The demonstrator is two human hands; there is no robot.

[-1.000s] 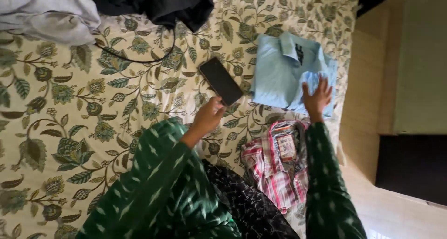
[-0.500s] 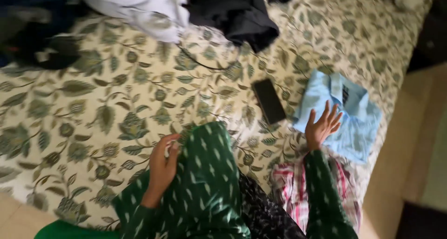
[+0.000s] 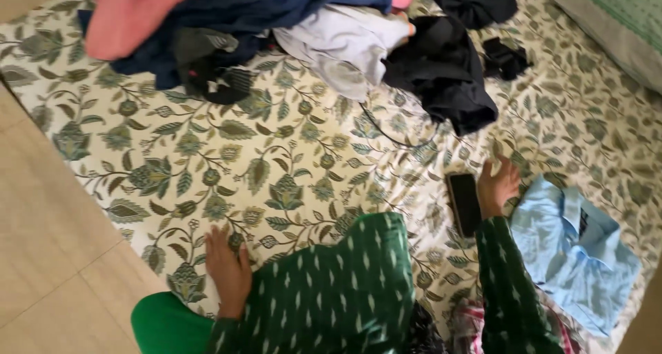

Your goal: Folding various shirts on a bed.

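Floral bedsheet (image 3: 207, 154) fills the frame. The right hand (image 3: 498, 185), fingers spread and holding nothing, rests just beside the black phone (image 3: 465, 203), left of the folded blue shirt (image 3: 576, 257). The left hand (image 3: 229, 271) lies flat at the bed's lower-left edge, seemingly for support.

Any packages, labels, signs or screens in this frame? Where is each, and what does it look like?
Phone: flat on the floral bedsheet beside the right hand, a dark rectangle, screen blank.
Collar label: small dark patch inside the collar of the folded light-blue shirt, right edge of the bed.
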